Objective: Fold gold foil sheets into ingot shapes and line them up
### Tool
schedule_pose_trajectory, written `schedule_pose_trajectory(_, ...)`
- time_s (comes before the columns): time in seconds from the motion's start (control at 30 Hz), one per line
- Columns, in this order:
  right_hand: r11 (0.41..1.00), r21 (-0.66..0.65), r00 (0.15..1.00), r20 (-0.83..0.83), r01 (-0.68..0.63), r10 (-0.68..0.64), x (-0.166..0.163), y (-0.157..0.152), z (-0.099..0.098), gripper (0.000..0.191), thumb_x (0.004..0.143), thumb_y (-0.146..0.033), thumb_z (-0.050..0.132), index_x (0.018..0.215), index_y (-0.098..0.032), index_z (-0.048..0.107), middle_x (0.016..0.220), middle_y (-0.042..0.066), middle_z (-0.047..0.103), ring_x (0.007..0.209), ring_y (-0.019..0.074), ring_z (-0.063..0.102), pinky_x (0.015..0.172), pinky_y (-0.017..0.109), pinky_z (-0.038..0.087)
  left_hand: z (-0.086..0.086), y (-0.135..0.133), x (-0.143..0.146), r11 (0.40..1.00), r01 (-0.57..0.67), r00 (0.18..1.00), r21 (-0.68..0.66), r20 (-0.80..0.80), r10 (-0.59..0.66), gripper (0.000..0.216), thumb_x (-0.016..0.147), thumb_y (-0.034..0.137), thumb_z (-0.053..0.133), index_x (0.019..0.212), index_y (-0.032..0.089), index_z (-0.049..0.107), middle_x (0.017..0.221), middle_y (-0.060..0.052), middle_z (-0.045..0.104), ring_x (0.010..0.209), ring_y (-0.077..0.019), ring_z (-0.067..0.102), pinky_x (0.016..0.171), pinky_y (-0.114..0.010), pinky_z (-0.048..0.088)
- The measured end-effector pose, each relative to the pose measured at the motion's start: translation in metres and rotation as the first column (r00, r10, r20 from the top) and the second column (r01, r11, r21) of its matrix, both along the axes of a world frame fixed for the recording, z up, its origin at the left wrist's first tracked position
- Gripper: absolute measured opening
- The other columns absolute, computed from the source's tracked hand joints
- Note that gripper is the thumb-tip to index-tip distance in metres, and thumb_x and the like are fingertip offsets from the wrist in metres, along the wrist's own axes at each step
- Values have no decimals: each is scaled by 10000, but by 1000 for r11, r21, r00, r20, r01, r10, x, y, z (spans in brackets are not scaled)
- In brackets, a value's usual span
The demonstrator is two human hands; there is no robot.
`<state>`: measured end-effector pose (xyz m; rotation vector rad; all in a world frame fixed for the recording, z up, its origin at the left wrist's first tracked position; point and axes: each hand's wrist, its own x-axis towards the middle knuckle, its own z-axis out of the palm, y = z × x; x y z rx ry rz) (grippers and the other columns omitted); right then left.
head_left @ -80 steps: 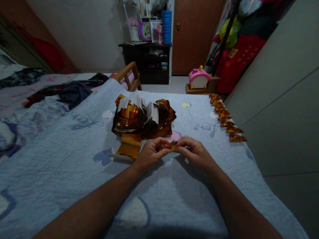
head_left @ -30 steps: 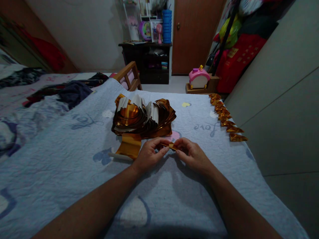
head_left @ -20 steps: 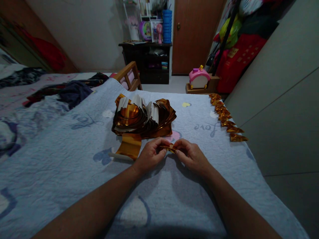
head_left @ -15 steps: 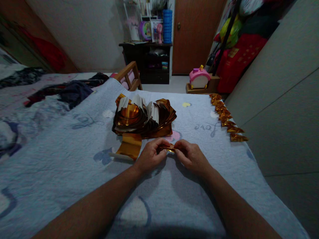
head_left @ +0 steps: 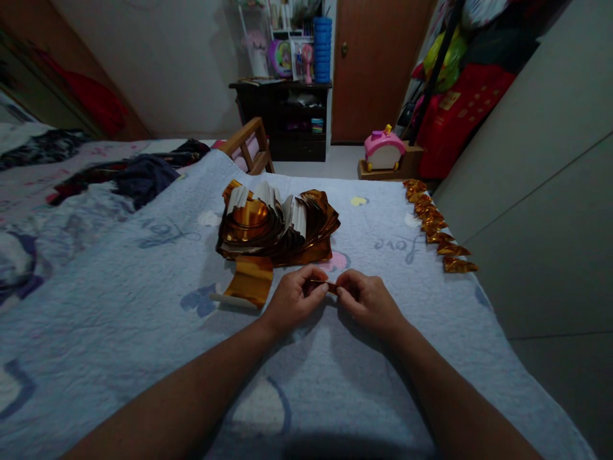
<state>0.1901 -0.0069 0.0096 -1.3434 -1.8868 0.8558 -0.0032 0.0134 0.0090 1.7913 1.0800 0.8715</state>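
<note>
Between my two hands is a small folded piece of gold foil paper [head_left: 331, 287], mostly covered by the fingers. My left hand [head_left: 295, 298] pinches its left end with thumb and fingers, and my right hand [head_left: 368, 301] pinches the right end. Just left of my left hand lies a single curled gold foil sheet [head_left: 249, 281] with a pale edge. Behind it sits a thick, bent stack of gold foil paper [head_left: 278, 223] showing white backs. Along the right edge of the bed runs a row of several folded gold foil pieces [head_left: 433, 223].
A pale blue patterned bedspread [head_left: 143, 338] lies under everything. Dark clothes [head_left: 146, 176] are heaped at the left. Beyond the far edge stand a wooden chair [head_left: 253, 147], a dark cabinet [head_left: 282, 121] and a pink toy case [head_left: 383, 150]. A pale wardrobe [head_left: 541, 211] borders the right.
My left thumb has shifted slightly right along the folded foil paper, and the foil has turned a little between my fingers. Both hands stay in nearly the same place.
</note>
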Motion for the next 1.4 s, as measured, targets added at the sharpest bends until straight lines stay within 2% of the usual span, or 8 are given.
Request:
schedule_pose_trajectory(0.17,997,-74,998,-58,1,-5,0,0,-1,114,862,-250,527,859,-186,621,629,-25,575,546,120,511,548,253,353,-1,1,0,997,-8,996,-73,85,15,168,881,311,605,949,161,635,806,-17,669,708,-140,619,657,-246,482)
schedule_pose_trajectory(0.27,996,-91,992,-129,-12,0,0,1,-3,178,842,-247,560,1007,-192,601,661,-41,566,553,118,509,537,245,355,-4,2,-1,1000,5,995,-22,98,-3,140,856,231,615,979,169,638,902,-32,695,812,-154,656,745,-260,506)
schedule_pose_trajectory(0.37,995,-93,983,-184,-22,4,0,1,-5,275,819,-225,582,1092,-208,556,735,-32,598,602,125,539,564,247,390,-8,3,-2,999,0,997,42,71,-3,241,841,171,618,1081,186,617,961,-29,699,866,-155,662,786,-262,504)
schedule_pose_trajectory(0.53,996,-91,977,-213,-3,-16,2,2,-5,171,814,-223,605,977,-227,550,816,-14,616,701,143,567,640,270,431,-13,4,-3,998,-17,1000,57,27,15,276,840,153,614,1112,198,594,935,-13,692,821,-138,651,744,-239,495)
schedule_pose_trajectory(0.83,978,-207,931,-352,24,-98,2,5,-12,208,794,-303,680,961,-225,582,868,19,642,762,171,592,721,327,492,-8,0,-3,984,-34,998,175,-43,42,390,766,83,590,1138,204,593,954,-5,698,750,-116,625,703,-222,490)
schedule_pose_trajectory(1.0,967,-252,921,-366,37,-131,1,5,-11,218,773,-290,694,948,-217,587,836,9,641,731,161,589,688,311,491,-9,-1,-3,966,-30,995,256,-82,53,380,758,88,596,1120,199,611,954,-17,699,764,-130,614,717,-240,493)
schedule_pose_trajectory(1.2,980,-197,926,-367,14,-87,4,5,-8,144,790,-265,669,879,-223,565,842,2,603,745,151,569,666,289,476,-9,-1,-4,965,-17,996,263,-81,40,345,780,93,586,1106,199,616,968,-34,703,788,-143,634,736,-257,516)
schedule_pose_trajectory(1.4,969,-246,931,-353,4,-94,3,4,-9,155,769,-251,674,826,-215,535,808,-7,602,689,135,555,649,277,463,-8,-2,-4,953,-19,995,303,-84,46,351,789,85,575,1116,204,616,974,-39,711,830,-155,658,744,-255,533)
